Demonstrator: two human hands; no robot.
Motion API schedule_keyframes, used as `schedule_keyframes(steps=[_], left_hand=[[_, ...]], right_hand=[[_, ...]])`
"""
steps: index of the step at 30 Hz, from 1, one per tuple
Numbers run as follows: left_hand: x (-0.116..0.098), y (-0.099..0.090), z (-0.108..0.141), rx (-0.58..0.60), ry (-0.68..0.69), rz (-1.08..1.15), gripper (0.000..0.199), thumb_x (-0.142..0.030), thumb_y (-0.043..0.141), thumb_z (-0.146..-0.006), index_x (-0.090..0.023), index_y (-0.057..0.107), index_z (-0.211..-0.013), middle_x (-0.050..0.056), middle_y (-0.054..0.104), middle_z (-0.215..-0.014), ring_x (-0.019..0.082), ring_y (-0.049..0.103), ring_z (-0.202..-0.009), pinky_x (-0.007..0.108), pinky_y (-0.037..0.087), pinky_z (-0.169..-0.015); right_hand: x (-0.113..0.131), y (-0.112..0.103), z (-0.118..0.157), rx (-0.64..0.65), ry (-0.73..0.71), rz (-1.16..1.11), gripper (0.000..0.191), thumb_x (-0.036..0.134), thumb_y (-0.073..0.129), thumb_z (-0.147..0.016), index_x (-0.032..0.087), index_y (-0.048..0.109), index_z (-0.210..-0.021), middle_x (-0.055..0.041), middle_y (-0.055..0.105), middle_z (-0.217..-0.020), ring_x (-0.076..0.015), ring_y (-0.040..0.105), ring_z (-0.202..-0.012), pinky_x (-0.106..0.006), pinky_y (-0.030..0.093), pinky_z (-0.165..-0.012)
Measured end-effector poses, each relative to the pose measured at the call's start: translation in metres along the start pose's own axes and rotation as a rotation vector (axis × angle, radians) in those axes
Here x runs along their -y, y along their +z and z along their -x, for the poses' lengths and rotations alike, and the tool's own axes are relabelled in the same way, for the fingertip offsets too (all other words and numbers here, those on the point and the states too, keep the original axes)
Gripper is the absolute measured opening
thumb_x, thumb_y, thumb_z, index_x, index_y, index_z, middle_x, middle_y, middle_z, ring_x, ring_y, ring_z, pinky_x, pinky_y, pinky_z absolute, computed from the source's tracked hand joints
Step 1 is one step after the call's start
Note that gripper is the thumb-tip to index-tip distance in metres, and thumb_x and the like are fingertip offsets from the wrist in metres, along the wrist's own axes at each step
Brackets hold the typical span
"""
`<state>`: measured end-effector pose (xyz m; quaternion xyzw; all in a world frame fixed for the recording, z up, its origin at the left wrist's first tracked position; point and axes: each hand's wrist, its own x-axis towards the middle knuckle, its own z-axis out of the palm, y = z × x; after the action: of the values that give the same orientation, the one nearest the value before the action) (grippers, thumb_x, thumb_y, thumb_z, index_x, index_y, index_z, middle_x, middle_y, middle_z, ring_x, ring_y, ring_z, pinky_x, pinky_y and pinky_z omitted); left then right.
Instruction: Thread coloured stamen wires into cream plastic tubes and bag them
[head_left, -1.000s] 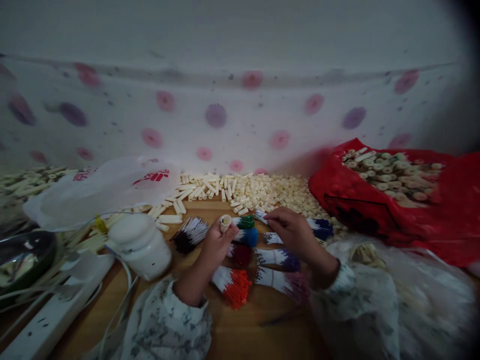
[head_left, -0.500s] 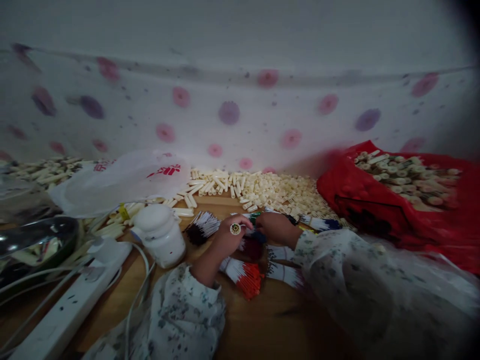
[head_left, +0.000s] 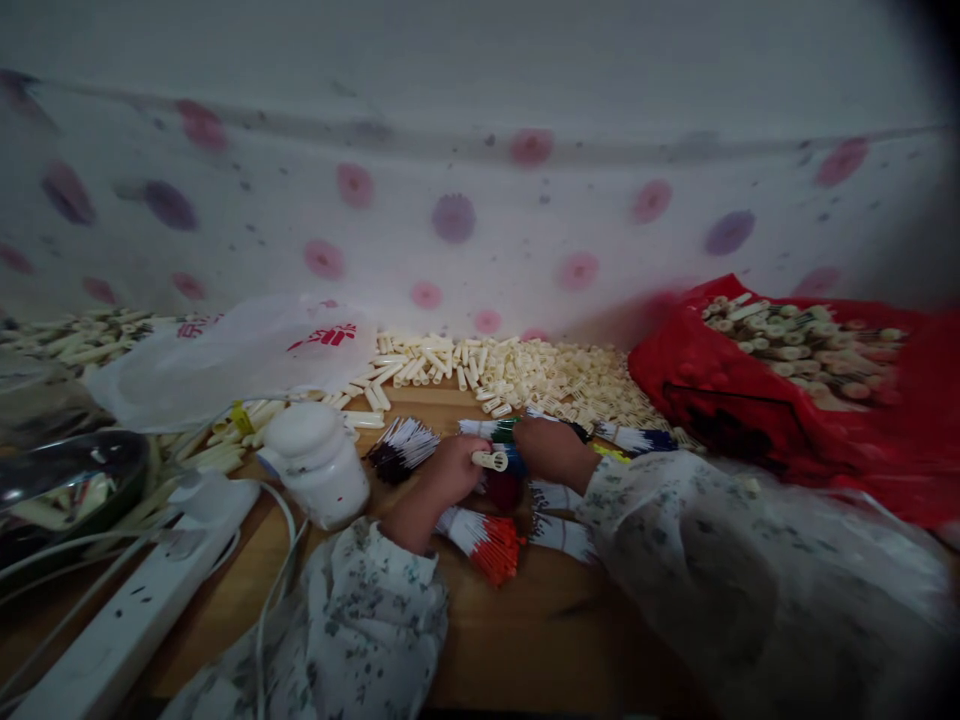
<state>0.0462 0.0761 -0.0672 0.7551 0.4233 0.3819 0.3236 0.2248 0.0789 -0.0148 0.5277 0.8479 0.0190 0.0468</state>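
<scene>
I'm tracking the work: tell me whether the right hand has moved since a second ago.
Yes: the right hand has shifted left, closer to the jar.

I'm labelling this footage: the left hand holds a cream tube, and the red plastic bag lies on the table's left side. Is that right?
Not quite: the head view shows the red plastic bag on the right side. The left hand does hold a cream tube.
</scene>
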Motion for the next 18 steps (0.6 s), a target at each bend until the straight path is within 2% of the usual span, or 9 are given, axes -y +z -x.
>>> schedule_keyframes(steps=[3,6,9,10,11,13,15,18], left_hand=[[-0.002,-0.002,0.0,0.004,0.005,-0.032,0.02,-0.01,0.053,-0.064,-0.016,0.071,-0.066,0.004,0.071,-0.068,0.019,0.058,-0.062,0.027,0.045,-0.064],[-0.009,-0.002,-0.001,-0.042,0.003,-0.036,0.023,-0.009,0.05,-0.066,-0.016,0.072,-0.071,0.005,0.071,-0.073,0.02,0.061,-0.069,0.028,0.046,-0.067],[-0.025,0.001,0.001,-0.075,-0.001,-0.017,0.024,-0.012,0.049,-0.072,-0.016,0.072,-0.078,0.006,0.071,-0.079,0.02,0.062,-0.074,0.028,0.046,-0.067],[-0.032,0.003,0.003,-0.053,-0.002,0.003,0.021,-0.017,0.051,-0.076,-0.016,0.072,-0.078,0.005,0.071,-0.077,0.02,0.062,-0.071,0.026,0.046,-0.064],[-0.038,0.004,0.004,0.037,0.004,0.04,0.019,-0.022,0.054,-0.079,-0.016,0.071,-0.077,0.004,0.07,-0.075,0.019,0.062,-0.068,0.026,0.046,-0.062],[-0.048,0.007,0.007,0.087,0.015,0.051,0.018,-0.028,0.057,-0.079,-0.016,0.07,-0.072,0.003,0.068,-0.068,0.018,0.059,-0.065,0.026,0.044,-0.061],[-0.052,0.009,0.009,0.082,-0.012,0.06,0.021,-0.029,0.059,-0.079,-0.016,0.067,-0.065,0.001,0.062,-0.058,0.016,0.055,-0.057,0.025,0.041,-0.056],[-0.052,0.012,0.009,0.022,-0.091,0.154,0.022,-0.032,0.059,-0.078,-0.015,0.065,-0.065,0.0,0.058,-0.053,0.014,0.051,-0.05,0.023,0.039,-0.05]], right_hand=[[-0.019,-0.009,0.015,-0.029,0.024,-0.028,0.023,0.018,0.044,-0.088,0.014,0.063,-0.102,-0.0155,0.069,-0.098,-0.0263,0.067,-0.089,-0.033,0.048,-0.072],[-0.035,-0.021,0.035,-0.062,0.038,-0.067,0.022,0.02,0.043,-0.091,0.014,0.063,-0.097,-0.0137,0.068,-0.093,-0.0221,0.065,-0.084,-0.03,0.045,-0.071],[-0.034,-0.026,0.05,-0.117,-0.087,-0.19,0.017,0.022,0.048,-0.09,0.017,0.064,-0.088,-0.0065,0.067,-0.088,-0.016,0.062,-0.08,-0.025,0.043,-0.072],[-0.031,-0.025,0.053,-0.159,-0.154,-0.253,0.016,0.022,0.049,-0.09,0.017,0.064,-0.087,-0.0054,0.066,-0.088,-0.0153,0.06,-0.081,-0.024,0.043,-0.073],[-0.027,-0.024,0.054,-0.21,-0.214,-0.32,0.015,0.021,0.049,-0.089,0.017,0.064,-0.087,-0.0053,0.066,-0.088,-0.0153,0.059,-0.081,-0.025,0.043,-0.074],[-0.019,-0.017,0.055,-0.311,-0.279,-0.459,0.015,0.016,0.049,-0.088,0.016,0.064,-0.086,-0.0059,0.065,-0.086,-0.0161,0.058,-0.081,-0.028,0.043,-0.076],[-0.014,-0.007,0.053,-0.387,-0.254,-0.665,0.012,0.015,0.053,-0.085,0.017,0.065,-0.087,-0.0052,0.065,-0.085,-0.0157,0.058,-0.08,-0.029,0.045,-0.075],[-0.013,0.01,0.049,-0.441,-0.18,-1.196,0.018,0.022,0.064,-0.078,0.017,0.065,-0.096,-0.0031,0.066,-0.084,-0.0143,0.061,-0.077,-0.028,0.049,-0.072]])
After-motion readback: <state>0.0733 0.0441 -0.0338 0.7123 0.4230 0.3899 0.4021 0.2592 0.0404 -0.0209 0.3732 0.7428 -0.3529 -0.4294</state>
